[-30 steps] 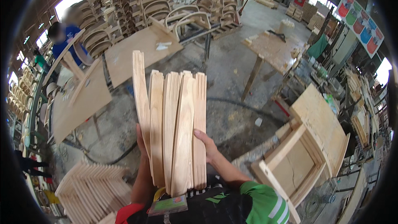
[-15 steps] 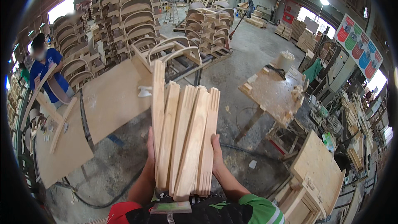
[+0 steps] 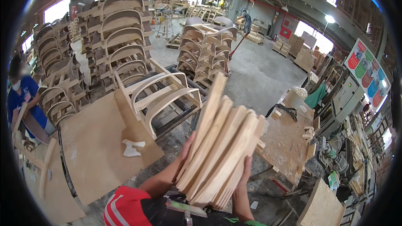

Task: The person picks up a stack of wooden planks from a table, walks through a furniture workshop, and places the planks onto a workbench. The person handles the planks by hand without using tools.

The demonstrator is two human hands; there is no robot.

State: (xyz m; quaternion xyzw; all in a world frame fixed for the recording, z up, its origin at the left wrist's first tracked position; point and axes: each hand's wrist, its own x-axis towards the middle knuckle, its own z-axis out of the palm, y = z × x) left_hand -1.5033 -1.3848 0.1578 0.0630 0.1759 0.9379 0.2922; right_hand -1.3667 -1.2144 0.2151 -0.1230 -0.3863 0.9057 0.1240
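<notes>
An armful of wooden slats, squeezed between two hands
From where I stand, the left hand [image 3: 186,148] and right hand [image 3: 243,178] are well apart, each clamped on one side of a bundle of pale slats [image 3: 228,159]; that inward press is probably what stops the separate pieces slipping out. The bundle leans in front of the person's body, lower ends near the chest, likely to ease the weight. A flat board [image 3: 96,142] lies to its left, a work table [image 3: 284,142] to its right, and chair frames [image 3: 123,25] are stacked upward beyond, presumably to save floor.
</notes>
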